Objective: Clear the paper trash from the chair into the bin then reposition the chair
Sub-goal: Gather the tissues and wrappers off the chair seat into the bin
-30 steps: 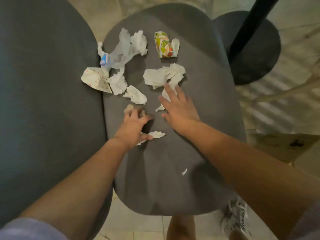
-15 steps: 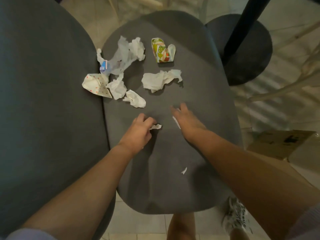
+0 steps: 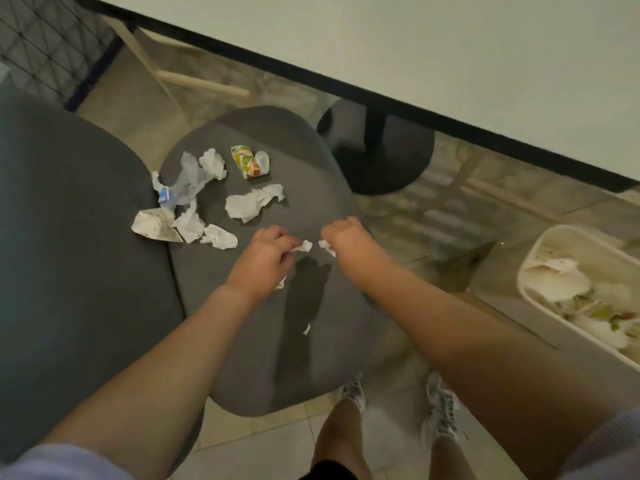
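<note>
The grey chair seat [image 3: 263, 341] carries several crumpled paper scraps at its far left. Among them are a white tissue [image 3: 251, 203], a colourful wrapper [image 3: 250, 161], a clear wrapper with a blue corner [image 3: 185, 183] and a dotted paper [image 3: 154, 225]. A tiny bit [image 3: 306, 329] lies mid-seat. My left hand [image 3: 265, 261] is raised over the seat, gripping white paper scraps [image 3: 303, 246]. Beside it, my right hand [image 3: 346, 242] pinches another white scrap [image 3: 326, 244]. The white bin [image 3: 547, 247] stands on the floor at the right, holding paper trash.
The chair's grey backrest [image 3: 69, 254] fills the left. A white table [image 3: 450, 64] with a black pedestal base [image 3: 381, 157] stands beyond the seat. A wire grid [image 3: 45, 46] is at the top left. My legs and sneakers [image 3: 441, 407] are below, on the tiled floor.
Both hands picked small scraps off the seat and lifted clear of it. The view has pulled back and tilted up, bringing the table and the bin into sight.
</note>
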Available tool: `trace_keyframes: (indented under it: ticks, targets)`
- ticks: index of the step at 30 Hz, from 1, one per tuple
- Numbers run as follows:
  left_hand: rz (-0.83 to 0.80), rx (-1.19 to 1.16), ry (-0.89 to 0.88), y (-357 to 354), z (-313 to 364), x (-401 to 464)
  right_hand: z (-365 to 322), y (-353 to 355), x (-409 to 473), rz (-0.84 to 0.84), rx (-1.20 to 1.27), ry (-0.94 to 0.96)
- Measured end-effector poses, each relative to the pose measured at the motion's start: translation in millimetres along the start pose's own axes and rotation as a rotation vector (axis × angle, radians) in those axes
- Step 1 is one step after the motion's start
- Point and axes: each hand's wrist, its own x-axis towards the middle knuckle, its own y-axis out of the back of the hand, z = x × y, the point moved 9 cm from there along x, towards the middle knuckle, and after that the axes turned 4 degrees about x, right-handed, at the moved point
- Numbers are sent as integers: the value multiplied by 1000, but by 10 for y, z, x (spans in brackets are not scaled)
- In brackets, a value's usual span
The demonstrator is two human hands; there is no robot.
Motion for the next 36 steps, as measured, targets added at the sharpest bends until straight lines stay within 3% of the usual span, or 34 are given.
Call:
trace_keyframes:
  ticks: [4,11,22,30,36]
  targets:
    - [56,-15,-99,273,738,46,85,597,-555,169,18,11]
    - [162,-32,-265,443,2146,121,818,1358,-1666,405,190,-109]
    - [12,-166,-495,-516,3867,336,2483,1230,-2722,687,403,-254]
    - [-125,-239,-463,-1526,4414,462,3456,835,-3181,736,412,-448]
    - [-224,-99,-452,-1865,4383,497,3632,844,-3194,675,367,-503]
